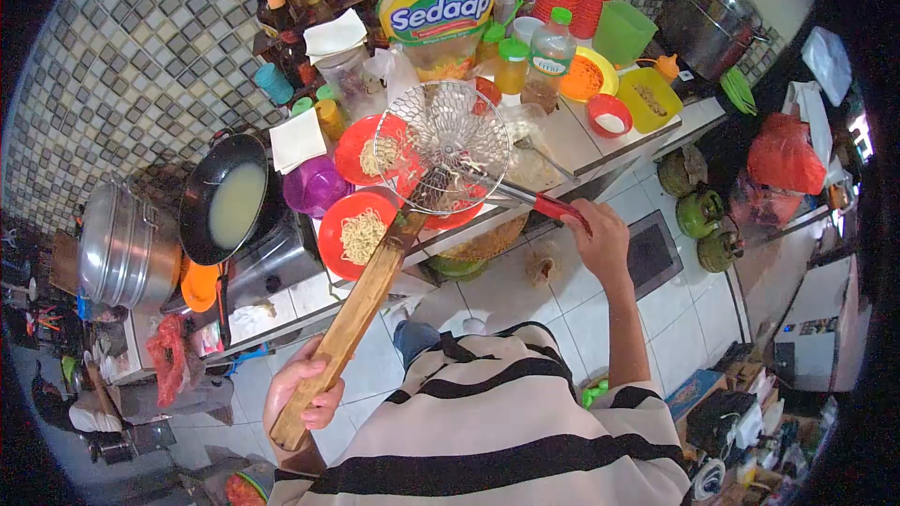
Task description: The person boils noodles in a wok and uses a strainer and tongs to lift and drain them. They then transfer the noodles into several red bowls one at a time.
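Note:
My left hand (307, 395) is wrapped round the long wooden handle of a wire strainer (443, 145). Its round mesh basket hangs over the counter, with a few noodle strands showing at it. In my right hand (600, 236) is a red-handled metal utensil (544, 203); its far end reaches the strainer and is hidden there, so I cannot tell its kind. Below and left of the basket, a red bowl (328, 258) holds noodles (364, 238). Another red bowl (352, 145) with noodles stands behind it, and a third red bowl (457, 219) lies partly under the mesh.
At left, a black wok (192, 215) with cloudy liquid sits on the stove beside a large steel pot (112, 244). Purple bowls (317, 186), a plastic bottle (551, 47), a Sedaap pouch (439, 23) and a yellow-green container (647, 101) crowd the counter. Green gas cylinders (701, 215) stand on the floor at right.

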{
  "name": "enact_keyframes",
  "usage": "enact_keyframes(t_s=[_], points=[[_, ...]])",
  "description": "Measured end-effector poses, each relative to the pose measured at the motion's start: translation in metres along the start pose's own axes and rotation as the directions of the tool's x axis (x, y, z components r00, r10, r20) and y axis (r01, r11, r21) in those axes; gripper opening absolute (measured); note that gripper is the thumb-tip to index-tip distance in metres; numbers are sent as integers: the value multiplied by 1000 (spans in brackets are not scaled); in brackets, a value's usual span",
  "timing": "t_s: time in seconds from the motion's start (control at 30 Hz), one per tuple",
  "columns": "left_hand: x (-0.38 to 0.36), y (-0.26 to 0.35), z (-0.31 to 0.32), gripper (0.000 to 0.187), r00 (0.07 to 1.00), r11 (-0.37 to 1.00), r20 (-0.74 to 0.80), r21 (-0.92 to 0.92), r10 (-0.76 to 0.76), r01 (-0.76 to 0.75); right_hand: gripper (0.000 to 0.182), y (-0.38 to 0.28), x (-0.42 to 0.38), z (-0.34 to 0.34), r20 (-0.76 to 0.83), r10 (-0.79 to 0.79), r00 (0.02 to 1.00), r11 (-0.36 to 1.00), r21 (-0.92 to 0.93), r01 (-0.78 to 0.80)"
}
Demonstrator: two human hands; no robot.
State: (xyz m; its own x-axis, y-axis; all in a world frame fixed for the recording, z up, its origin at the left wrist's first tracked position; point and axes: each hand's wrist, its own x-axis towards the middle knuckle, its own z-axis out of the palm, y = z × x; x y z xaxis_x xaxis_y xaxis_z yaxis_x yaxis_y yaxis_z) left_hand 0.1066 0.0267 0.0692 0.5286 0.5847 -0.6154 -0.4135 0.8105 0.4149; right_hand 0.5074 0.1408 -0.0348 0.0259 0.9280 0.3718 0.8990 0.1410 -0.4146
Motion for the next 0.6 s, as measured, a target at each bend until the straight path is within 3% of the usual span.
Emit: enact_keyframes(t_s=[0.23,0.33,0.53,0.6], points=[[-9,1,6,37,997,996,-8,-17,82,-82,22,3,-3,2,15,29,999,999,-15,-28],[-13,3,13,36,995,996,-38,2,94,-94,24,9,-5,5,-72,-52,996,998,34,55],[-20,4,18,36,993,994,-51,-10,107,-107,24,4,-7,2,12,-1,1000,999,34,1],[-21,5,19,36,993,994,-44,-22,107,-108,21,-2,-7,-4,17,-18,1000,999,-45,18]])
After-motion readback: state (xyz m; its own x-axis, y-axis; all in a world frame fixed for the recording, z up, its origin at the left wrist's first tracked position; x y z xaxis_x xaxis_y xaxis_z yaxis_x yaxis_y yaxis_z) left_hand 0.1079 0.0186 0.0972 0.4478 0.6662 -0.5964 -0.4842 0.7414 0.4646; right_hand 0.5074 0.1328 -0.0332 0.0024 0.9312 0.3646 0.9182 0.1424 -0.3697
